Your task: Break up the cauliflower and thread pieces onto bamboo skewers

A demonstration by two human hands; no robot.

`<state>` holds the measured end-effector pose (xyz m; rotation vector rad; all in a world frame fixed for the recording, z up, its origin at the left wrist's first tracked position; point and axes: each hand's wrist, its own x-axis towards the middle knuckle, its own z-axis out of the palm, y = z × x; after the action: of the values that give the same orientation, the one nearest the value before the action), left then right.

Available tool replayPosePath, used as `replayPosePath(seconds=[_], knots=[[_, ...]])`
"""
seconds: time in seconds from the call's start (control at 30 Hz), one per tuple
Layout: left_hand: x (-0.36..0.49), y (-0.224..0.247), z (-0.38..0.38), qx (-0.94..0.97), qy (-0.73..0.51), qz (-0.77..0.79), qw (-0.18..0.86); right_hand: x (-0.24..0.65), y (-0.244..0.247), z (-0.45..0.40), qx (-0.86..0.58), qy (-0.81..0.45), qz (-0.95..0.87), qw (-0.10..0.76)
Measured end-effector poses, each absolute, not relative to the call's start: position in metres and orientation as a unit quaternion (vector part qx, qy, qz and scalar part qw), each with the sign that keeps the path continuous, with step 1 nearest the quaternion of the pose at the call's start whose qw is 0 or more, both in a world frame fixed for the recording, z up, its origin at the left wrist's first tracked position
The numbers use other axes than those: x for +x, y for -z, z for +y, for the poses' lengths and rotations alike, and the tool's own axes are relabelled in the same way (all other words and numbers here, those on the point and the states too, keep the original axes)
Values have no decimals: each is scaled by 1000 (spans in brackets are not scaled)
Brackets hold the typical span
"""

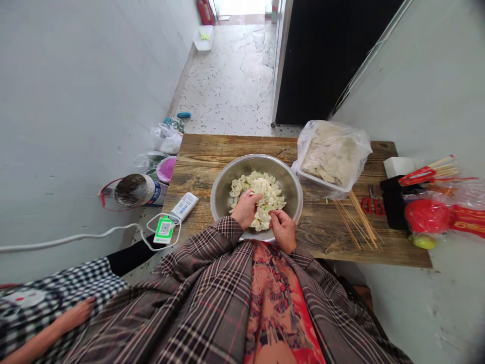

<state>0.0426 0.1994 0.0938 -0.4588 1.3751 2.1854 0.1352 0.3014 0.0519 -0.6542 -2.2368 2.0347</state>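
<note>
A wide steel bowl stands at the front of the wooden table, with many pale cauliflower florets heaped inside. My left hand is over the middle of the heap, its fingers curled and its thumb pointing right. Whatever lies within those fingers is hidden. Close to the bowl's front right, my right hand has thumb and fingertips pinched together against the edge of the florets. Too little shows between the fingertips to name it. Thin bamboo skewers lie on the table to the right of the bowl.
A plastic-wrapped tub of pale slices sits behind the skewers. Red-handled scissors and red packets are farther right. A white box-shaped device and a cable lie left. A bucket stands beside the table; another person's hand is lower left.
</note>
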Motion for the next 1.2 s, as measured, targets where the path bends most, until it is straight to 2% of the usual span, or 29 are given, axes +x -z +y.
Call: replayPosePath(seconds=[0.27,0.53,1.2], knots=[[51,-103,204,-116,-815,528,211,134,-52,300,-221,-662,-716,19],[48,-95,216,-202,-778,583,119,133,-53,294,-204,-649,-732,19],[50,-93,213,-208,-796,551,140,136,-50,293,-196,-644,-740,19]])
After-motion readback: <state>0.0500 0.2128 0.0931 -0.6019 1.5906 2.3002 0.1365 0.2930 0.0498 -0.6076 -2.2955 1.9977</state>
